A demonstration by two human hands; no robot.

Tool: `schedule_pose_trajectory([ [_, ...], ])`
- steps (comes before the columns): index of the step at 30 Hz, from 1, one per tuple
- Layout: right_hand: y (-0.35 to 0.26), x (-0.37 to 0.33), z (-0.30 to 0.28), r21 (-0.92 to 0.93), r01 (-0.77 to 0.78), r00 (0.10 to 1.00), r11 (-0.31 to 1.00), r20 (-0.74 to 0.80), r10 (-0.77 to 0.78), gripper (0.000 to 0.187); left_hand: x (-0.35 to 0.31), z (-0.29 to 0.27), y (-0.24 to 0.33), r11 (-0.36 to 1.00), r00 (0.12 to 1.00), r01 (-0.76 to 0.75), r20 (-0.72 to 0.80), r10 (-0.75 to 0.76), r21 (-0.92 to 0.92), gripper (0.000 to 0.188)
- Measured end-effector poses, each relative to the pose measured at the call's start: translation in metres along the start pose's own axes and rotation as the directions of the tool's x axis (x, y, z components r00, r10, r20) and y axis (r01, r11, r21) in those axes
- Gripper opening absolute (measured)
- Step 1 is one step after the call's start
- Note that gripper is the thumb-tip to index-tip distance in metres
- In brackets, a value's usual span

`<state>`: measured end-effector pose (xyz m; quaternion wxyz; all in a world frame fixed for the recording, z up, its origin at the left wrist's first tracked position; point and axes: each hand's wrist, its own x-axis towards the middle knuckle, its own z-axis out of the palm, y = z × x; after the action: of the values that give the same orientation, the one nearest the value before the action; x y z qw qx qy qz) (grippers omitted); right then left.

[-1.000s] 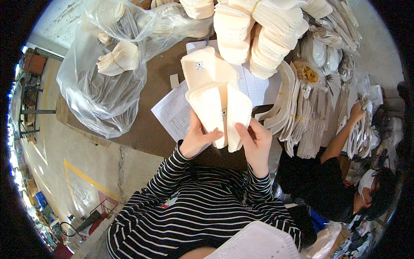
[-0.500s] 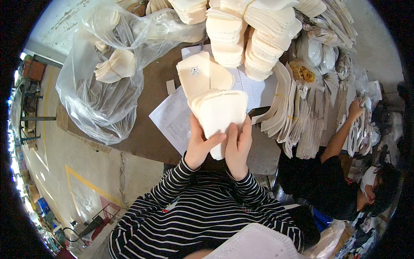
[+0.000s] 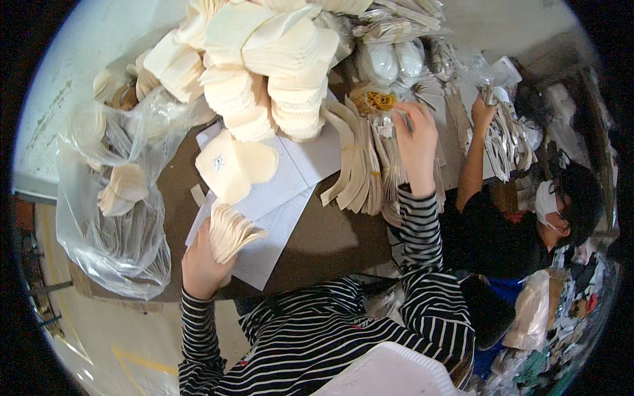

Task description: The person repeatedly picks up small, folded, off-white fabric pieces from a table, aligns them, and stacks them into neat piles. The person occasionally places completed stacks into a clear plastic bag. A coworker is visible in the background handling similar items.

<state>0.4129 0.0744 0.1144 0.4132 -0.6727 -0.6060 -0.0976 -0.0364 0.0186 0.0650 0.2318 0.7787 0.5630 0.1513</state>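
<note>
Right grip (image 3: 417, 144) — now by rubber bands (image 3: 381, 101)

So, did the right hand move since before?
Yes. Judged by the yellow rubber bands, the right hand has gone forward and to the right, off the cream pads in the left hand, and is now close beside those bands.

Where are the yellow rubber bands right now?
In the head view, the yellow rubber bands are right of centre, just left of the right hand, above the bundled cream strips.
</note>
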Motion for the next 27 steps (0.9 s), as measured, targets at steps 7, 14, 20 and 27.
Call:
schedule_pose_trajectory([
  [7,0.072,0.030,0.055,-0.237,0.199,0.946,0.951,0.300,-0.123,0.016,0.011,0.002,0.003,0.987,0.984,0.149,-0.085,-0.154,-0.063,0.092],
  [14,0.088,0.048,0.102,-0.571,0.131,0.933,0.810,0.347,0.094,0.022,0.011,-0.002,0.005,0.965,0.965,0.256,-0.046,-0.259,-0.054,0.077],
  [20,0.075,0.060,0.067,-0.222,-0.150,0.930,0.963,0.299,0.214,0.024,-0.010,-0.004,-0.010,0.737,0.949,0.131,-0.131,-0.286,-0.663,0.069],
  [27,0.100,0.058,0.039,-0.033,-0.085,0.983,0.996,0.161,0.089,0.018,-0.029,0.003,-0.020,0.281,0.951,0.101,0.010,-0.308,-0.954,0.072],
])
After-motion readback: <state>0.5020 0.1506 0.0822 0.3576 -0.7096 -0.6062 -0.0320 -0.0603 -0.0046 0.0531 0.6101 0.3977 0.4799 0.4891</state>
